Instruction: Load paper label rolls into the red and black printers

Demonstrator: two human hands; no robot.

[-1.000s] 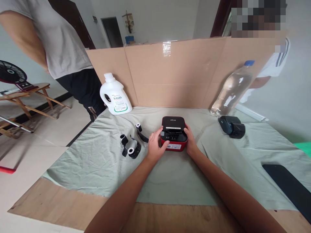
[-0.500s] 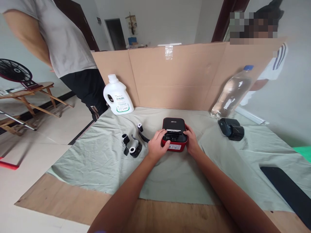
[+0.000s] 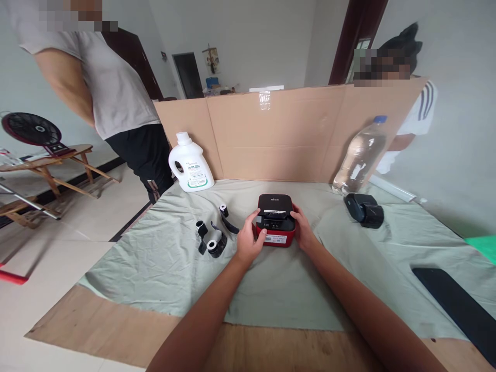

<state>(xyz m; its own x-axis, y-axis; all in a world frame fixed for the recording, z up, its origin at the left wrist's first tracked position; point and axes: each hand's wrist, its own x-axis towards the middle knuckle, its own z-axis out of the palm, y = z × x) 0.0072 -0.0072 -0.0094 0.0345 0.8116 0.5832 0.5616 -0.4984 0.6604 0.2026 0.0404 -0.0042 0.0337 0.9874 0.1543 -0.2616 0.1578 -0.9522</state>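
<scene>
A small red and black label printer [image 3: 276, 204] sits on the cloth in front of me. A dark gap and a pale strip run across its top. My left hand [image 3: 249, 236] grips its left side, thumb at the front edge and fingertips by the lid seam. At the opposite side, my right hand [image 3: 304, 230] has its fingers closed round the right edge near the seam; part of them is hidden. Left of the printer lie partly unwound black strips on small white-cored rolls [image 3: 213, 246], with another such roll [image 3: 223, 209] behind them.
A white detergent jug [image 3: 191, 165] and a large clear bottle [image 3: 360, 157] stand before a cardboard screen [image 3: 275, 139]. To the right are a black device [image 3: 364, 210] and a dark phone [image 3: 457, 305]. Two people stand beyond the table, by a fan [image 3: 34, 129] and behind the screen.
My left fingers have drawn back from the printer's top to its left edge. My right hand stays at the right side. The camera view has tilted up a little.
</scene>
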